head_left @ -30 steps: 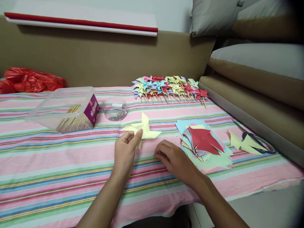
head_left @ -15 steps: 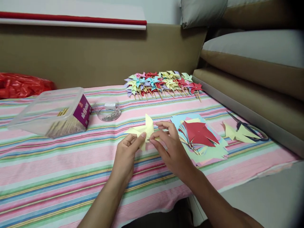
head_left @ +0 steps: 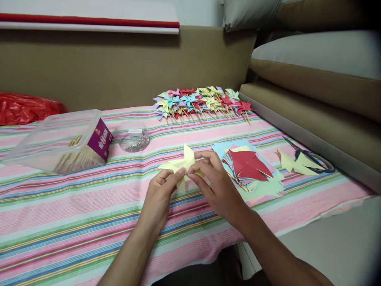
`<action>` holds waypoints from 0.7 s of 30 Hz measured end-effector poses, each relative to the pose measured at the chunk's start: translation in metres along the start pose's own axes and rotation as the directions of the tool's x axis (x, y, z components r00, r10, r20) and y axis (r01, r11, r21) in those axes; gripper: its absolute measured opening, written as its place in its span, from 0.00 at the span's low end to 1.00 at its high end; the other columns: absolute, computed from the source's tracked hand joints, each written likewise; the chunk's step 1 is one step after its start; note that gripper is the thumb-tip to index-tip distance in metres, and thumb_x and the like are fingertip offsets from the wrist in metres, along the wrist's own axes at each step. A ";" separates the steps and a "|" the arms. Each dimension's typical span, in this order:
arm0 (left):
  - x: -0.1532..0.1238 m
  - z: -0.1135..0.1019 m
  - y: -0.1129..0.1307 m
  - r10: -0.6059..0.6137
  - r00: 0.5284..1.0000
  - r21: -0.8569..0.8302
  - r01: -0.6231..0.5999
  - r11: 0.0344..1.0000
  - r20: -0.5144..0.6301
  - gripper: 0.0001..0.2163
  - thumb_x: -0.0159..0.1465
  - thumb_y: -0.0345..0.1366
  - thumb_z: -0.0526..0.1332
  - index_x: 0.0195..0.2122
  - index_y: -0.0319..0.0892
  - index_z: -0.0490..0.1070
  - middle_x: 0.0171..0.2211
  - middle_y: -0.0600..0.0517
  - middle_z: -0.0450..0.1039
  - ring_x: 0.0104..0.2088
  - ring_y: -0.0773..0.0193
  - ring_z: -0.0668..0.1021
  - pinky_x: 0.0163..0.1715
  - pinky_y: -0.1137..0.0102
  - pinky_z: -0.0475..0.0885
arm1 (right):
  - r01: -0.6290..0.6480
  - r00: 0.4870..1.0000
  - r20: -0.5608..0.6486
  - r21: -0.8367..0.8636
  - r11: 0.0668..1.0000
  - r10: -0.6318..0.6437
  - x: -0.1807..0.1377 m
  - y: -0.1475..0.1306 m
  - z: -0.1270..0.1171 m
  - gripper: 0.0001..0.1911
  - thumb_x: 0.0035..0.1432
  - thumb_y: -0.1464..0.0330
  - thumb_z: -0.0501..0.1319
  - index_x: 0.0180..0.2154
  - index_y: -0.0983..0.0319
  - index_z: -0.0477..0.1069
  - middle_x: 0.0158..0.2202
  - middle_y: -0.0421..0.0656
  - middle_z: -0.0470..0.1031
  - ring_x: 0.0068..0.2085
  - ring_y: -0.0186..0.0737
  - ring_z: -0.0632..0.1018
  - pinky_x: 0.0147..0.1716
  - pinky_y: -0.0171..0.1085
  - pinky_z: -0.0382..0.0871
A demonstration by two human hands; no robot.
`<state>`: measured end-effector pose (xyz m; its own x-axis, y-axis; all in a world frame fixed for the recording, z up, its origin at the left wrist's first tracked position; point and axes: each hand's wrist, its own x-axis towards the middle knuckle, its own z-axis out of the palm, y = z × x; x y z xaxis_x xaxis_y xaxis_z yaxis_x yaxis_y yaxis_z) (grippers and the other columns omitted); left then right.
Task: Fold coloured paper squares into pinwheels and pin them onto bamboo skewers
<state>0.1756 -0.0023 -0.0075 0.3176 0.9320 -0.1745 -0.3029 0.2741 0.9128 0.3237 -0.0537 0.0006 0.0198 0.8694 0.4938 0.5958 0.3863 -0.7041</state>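
My left hand [head_left: 159,194] pinches a pale yellow paper pinwheel [head_left: 182,162] by its centre, just above the striped cloth [head_left: 74,206]. My right hand [head_left: 217,186] meets it from the right, its thumb and forefinger pressed together at the pinwheel's middle; whether a pin sits between them is too small to tell. A stack of cut coloured paper squares [head_left: 251,169], red on top, lies right beside my right hand.
A row of finished pinwheels on sticks [head_left: 202,103] lies at the back. A clear box of wooden sticks [head_left: 59,141] and a small clear dish of pins [head_left: 133,140] sit left. Scissors [head_left: 312,155] and yellow paper pieces [head_left: 294,163] lie at right beside tan cushions [head_left: 312,107].
My right hand rose from the cloth and came to the pinwheel's centre, where its fingers now pinch. The left hand kept hold of the pinwheel. The view drifted right.
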 end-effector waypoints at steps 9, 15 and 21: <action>-0.002 0.002 0.002 0.068 0.997 0.071 -0.070 0.995 0.038 0.15 0.58 0.38 0.72 0.24 0.40 0.68 0.21 0.60 0.60 0.23 0.73 0.63 0.23 0.77 0.60 | -0.043 0.998 0.051 0.001 0.999 0.043 0.001 -0.004 -0.007 0.07 0.69 0.72 0.55 0.40 0.61 0.71 0.46 0.45 0.65 0.50 0.41 0.74 0.51 0.41 0.68; -0.002 -0.001 -0.003 0.096 0.994 0.118 -0.100 0.988 0.043 0.13 0.60 0.41 0.71 0.26 0.40 0.71 0.23 0.58 0.66 0.26 0.71 0.67 0.27 0.76 0.64 | -0.072 0.995 0.071 0.014 0.997 0.071 0.002 -0.004 -0.009 0.07 0.70 0.72 0.55 0.38 0.61 0.71 0.45 0.45 0.65 0.49 0.40 0.74 0.48 0.39 0.69; 0.000 -0.001 -0.001 0.116 0.991 0.174 -0.125 0.977 0.061 0.10 0.57 0.40 0.73 0.29 0.39 0.76 0.26 0.55 0.71 0.28 0.69 0.71 0.30 0.75 0.67 | -0.075 0.995 0.064 0.016 0.997 0.074 0.001 -0.003 -0.012 0.07 0.70 0.72 0.55 0.39 0.60 0.71 0.46 0.44 0.65 0.50 0.39 0.73 0.48 0.38 0.69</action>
<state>0.1752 -0.0029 -0.0089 0.3348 0.9412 -0.0443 -0.1795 0.1099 0.9776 0.3319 -0.0577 0.0090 0.0125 0.9133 0.4072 0.5796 0.3252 -0.7472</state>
